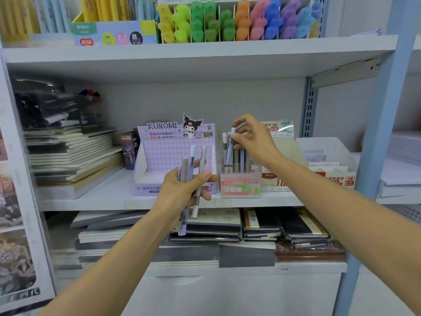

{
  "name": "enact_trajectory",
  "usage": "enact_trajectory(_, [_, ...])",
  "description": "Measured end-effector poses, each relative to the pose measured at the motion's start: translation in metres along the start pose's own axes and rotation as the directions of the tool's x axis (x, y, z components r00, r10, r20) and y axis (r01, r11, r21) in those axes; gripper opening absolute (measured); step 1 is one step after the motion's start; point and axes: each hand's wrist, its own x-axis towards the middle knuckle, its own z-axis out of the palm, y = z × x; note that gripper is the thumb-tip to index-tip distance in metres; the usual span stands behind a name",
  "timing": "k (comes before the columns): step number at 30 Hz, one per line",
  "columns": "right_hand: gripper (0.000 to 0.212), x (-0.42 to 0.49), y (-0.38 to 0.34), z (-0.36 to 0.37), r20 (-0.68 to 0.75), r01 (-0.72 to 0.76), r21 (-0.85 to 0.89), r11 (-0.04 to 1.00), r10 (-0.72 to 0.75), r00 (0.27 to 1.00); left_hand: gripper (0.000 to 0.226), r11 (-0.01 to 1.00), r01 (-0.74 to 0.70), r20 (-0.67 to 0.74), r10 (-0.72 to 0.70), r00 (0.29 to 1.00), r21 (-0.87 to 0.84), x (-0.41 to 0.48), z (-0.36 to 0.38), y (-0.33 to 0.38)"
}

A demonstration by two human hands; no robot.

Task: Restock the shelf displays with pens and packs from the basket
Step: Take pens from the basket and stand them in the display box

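My left hand (185, 187) grips a bundle of several pens (191, 165), grey, blue and lilac, upright in front of the middle shelf. My right hand (252, 139) pinches the top of a lilac pen (229, 151) whose lower end stands inside a clear pen display box (240, 182) with a pink and green label. Several other pens stand in that box. To its left is an open purple Kuromi display box (159, 156) whose inside looks bare. No basket is in view.
Stacks of notebooks (70, 153) fill the left of the middle shelf (109, 199). Lead refill boxes (330, 174) stand at the right. Coloured highlighters (227, 21) line the upper shelf. More notebooks (262, 226) lie on the lower shelf. A blue upright post (385, 110) bounds the right.
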Motion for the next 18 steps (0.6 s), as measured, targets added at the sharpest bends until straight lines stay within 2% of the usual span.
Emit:
enact_trajectory(2, [0.012, 0.001, 0.001, 0.002, -0.017, 0.003, -0.011, 1.0, -0.003, 1.0, 0.028, 1.0, -0.001, -0.013, 0.001, 1.0, 0.004, 0.0, 0.0, 0.0])
enact_trajectory(5, [0.011, 0.001, 0.002, 0.003, -0.018, 0.013, -0.127, 0.992, -0.015, 1.0, 0.02, 1.0, -0.001, -0.02, 0.002, 1.0, 0.021, 0.0, 0.002, 0.001])
enact_trajectory(10, [0.019, -0.001, -0.004, 0.0, 0.061, 0.023, -0.298, 0.954, -0.005, 0.998, 0.019, 1.0, 0.006, -0.02, -0.005, 1.0, 0.026, -0.002, 0.006, 0.004])
enact_trajectory(12, [0.02, -0.006, -0.012, -0.003, 0.0, 0.061, -0.321, 0.945, -0.064, 0.998, 0.016, 1.0, -0.003, -0.017, 0.003, 1.0, 0.029, -0.004, 0.008, 0.006])
enact_trajectory(13, [0.02, -0.01, -0.016, -0.004, -0.026, 0.064, -0.251, 0.966, -0.073, 0.997, 0.015, 1.0, -0.006, -0.015, 0.007, 1.0, 0.027, -0.004, 0.009, 0.006])
enact_trajectory(14, [0.021, -0.015, -0.021, -0.005, -0.017, 0.045, -0.112, 0.993, -0.047, 0.999, 0.016, 1.0, -0.009, -0.013, 0.009, 1.0, 0.026, -0.004, 0.01, 0.006])
enact_trajectory(16, [0.025, -0.026, -0.029, -0.005, 0.143, -0.044, 0.181, 0.983, 0.018, 0.99, 0.02, 0.999, -0.012, -0.002, 0.012, 1.0, 0.031, -0.005, 0.013, 0.007])
enact_trajectory(18, [0.027, -0.036, -0.034, -0.005, 0.318, -0.088, 0.239, 0.967, 0.008, 0.948, 0.022, 0.999, -0.015, 0.014, 0.014, 1.0, 0.04, -0.005, 0.017, 0.007])
